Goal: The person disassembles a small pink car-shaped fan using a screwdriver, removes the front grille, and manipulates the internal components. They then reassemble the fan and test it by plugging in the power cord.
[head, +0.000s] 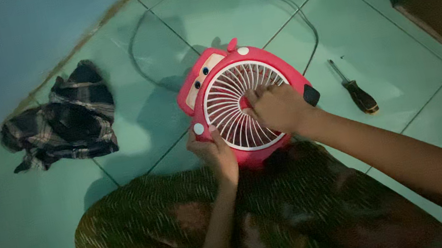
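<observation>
Floor: green tiles, and everything here lies on them or on your lap.
Lap cloth: dark patterned fabric over your legs; the fan's lower edge rests against it.
Fan: a small red fan shaped like a cartoon car, tipped so its white round grille faces up at you; it sits straight ahead, touching both hands.
Cord: loops away across the tiles beyond the fan.
Checked cloth: crumpled, well apart to your left.
Right hand: nearer the centre; fingers bunched together on the grille's hub.
Left hand: clamped on the fan's lower left rim, steadying it.
Screwdriver: lies just right of the fan, handle toward you, closest to your right hand.
</observation>
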